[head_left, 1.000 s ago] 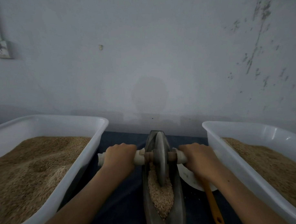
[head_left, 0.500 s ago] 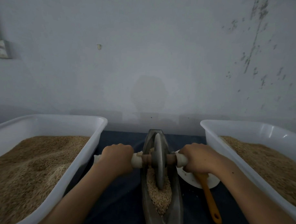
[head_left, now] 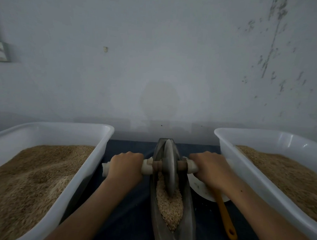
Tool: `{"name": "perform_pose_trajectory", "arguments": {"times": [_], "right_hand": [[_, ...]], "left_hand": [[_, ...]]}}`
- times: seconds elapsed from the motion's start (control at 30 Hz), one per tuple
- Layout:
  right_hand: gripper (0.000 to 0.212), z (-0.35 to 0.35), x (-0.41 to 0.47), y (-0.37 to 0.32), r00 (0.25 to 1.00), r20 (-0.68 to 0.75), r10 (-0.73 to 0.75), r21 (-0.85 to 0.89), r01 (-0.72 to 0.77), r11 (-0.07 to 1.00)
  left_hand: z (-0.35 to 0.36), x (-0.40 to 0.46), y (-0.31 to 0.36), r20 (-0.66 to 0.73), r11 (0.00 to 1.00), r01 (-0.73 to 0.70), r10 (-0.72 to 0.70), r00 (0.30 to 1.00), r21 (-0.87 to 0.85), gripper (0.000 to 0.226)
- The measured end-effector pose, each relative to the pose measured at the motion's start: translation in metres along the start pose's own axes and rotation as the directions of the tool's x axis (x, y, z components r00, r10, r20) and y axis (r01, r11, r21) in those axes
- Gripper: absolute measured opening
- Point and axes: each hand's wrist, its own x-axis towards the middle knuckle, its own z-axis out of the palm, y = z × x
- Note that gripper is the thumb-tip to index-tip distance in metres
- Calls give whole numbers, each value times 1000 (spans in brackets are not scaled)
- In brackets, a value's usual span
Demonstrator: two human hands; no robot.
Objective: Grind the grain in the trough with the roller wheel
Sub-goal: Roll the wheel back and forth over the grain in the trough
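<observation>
Head view — close, looking forward and down.

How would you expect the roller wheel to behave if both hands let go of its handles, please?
The wheel stands on a thin rim in loose grain, so it would probably lean against the trough wall. It looks like thick metal, so likely heavy. Being round, it may roll along the trough.

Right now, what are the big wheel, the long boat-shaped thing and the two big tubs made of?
The roller wheel looks like dull grey metal or stone: a thin, matte disc; hard to say which. The trough seems dark metal, with a faint sheen on its walls. The left tub and right tub look like white plastic: smooth, glossy, slightly see-through rims.
</observation>
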Motion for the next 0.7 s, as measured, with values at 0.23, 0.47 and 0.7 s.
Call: {"name": "perform_pose_trajectory", "arguments": {"times": [0.23, 0.47, 0.7], "right_hand": [[21, -22, 0, -1, 942, 333, -32, 7, 32, 999], [8, -12, 0, -4, 984, 179, -3, -19, 6, 1000], [14, -8, 1, -7, 999, 29, -24, -53, 26, 998]], "left_hand": [[-11, 0, -5, 255, 999, -41, 41, 966, -4, 37], [-5, 1, -3, 169, 1000, -7, 4, 986, 14, 25], [0, 3, -7, 140, 998, -1, 9, 990, -57, 22]]}}
